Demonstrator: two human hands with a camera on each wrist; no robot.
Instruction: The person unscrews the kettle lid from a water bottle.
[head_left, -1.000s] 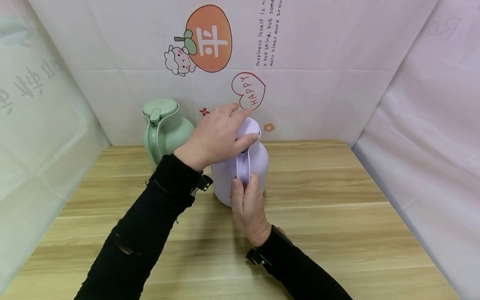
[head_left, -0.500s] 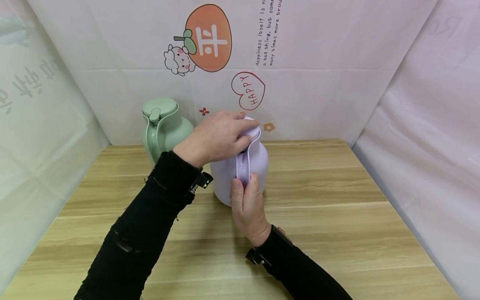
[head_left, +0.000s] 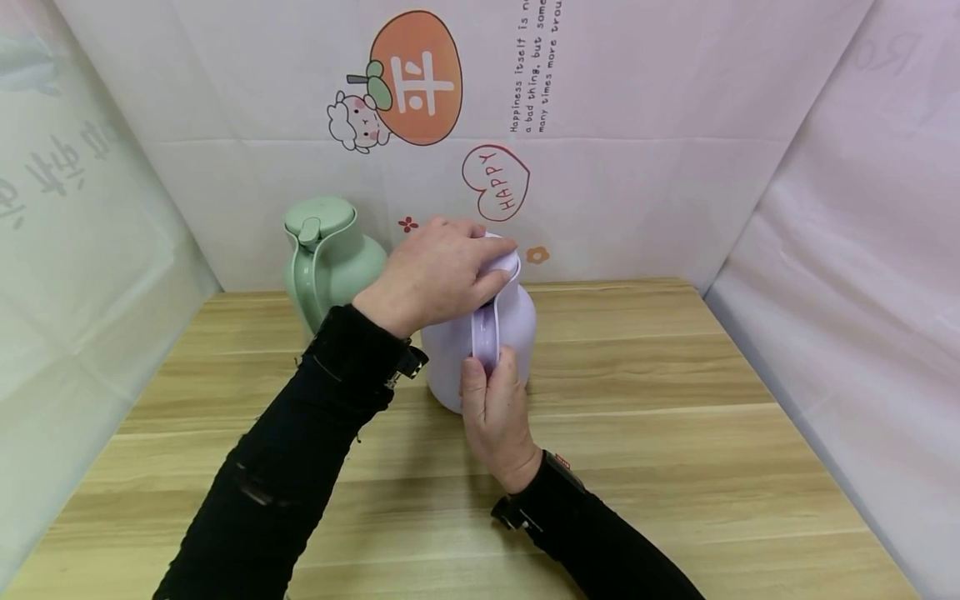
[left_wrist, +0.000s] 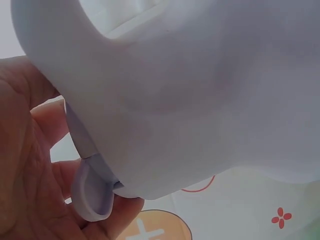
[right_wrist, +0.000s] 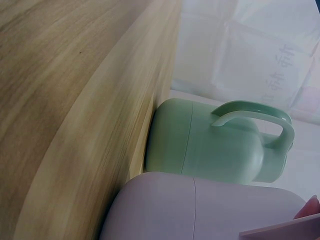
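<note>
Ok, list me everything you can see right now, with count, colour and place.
lilac jug: 1, pale lilac, upright mid-table, handle toward the camera
lid: 1, lilac, on the lilac jug's top, mostly under the left hand
green jug: 1, mint green, upright at the back left of the table, lid on
table: 1, light wood grain, under both jugs
backdrop: 1, white sheet with an orange fruit and sheep cartoon, a red HAPPY heart, small flowers and some text, behind the table
side sheets: 2, pale translucent, left and right of the table
left hand: 1, black sleeve, fingers curled over the lid
right hand: 1, black sleeve, gripping the lilac jug's handle low down
</note>
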